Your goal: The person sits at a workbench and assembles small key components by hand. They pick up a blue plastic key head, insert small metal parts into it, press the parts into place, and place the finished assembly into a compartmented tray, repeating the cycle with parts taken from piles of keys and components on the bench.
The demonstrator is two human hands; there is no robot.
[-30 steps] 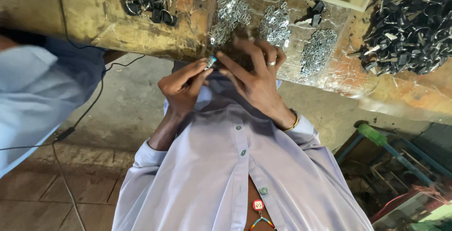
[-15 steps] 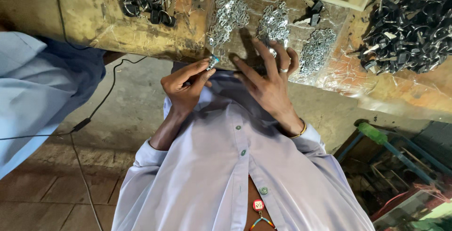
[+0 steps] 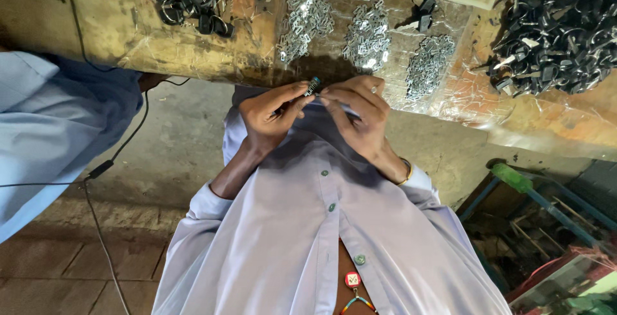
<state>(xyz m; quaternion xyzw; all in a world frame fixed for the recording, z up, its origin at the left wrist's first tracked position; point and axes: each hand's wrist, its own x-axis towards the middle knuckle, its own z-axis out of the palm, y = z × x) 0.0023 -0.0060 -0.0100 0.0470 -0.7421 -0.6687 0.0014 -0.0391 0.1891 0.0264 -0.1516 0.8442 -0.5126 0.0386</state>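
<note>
Held up between both hands just off the near edge of the counter (image 3: pixel 193 52): a small dark part (image 3: pixel 313 86), stubby and ribbed, with a pale glint at one end. Left hand (image 3: pixel 270 119) curled, thumb and forefinger pressed together on the part's lower end; right hand (image 3: pixel 360 113) arched over it, fingertips (image 3: pixel 326 102) closing on the upper end, a ring on one finger and a thin bangle at the wrist. Gripped at both ends like that, probably to steady something too small for one hand, and kept close to the chest for a clear look. On the counter, worn ochre wood under a crinkled clear plastic sheet (image 3: pixel 450 96), three heaps of small silvery metal pieces (image 3: pixel 366 35), bright and tangled, within easy reach just beyond the hands. Farther off, piles of black parts (image 3: pixel 553 32), matte, hooked and jumbled, at the right and upper left. At far left, another person's light blue sleeve (image 3: pixel 51 129), with a thin black cable (image 3: pixel 128 145) trailing past it.
</note>
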